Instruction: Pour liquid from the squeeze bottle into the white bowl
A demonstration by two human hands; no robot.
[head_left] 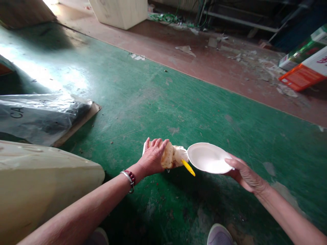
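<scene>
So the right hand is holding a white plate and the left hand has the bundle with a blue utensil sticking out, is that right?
Not quite: the utensil is yellow, not blue, as the head view shows. The right hand does hold the white plate, and the left hand holds the bundle.

Left hand (152,157) curled, gripping; right hand (244,174) seemingly pinching

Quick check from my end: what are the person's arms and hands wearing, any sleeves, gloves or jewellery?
Both forearms are bare, with no sleeves or gloves in view. The left hand has two bracelets at the wrist: a plain silver bangle and a string of dark red beads. The right hand and its wrist carry nothing visible.
</scene>
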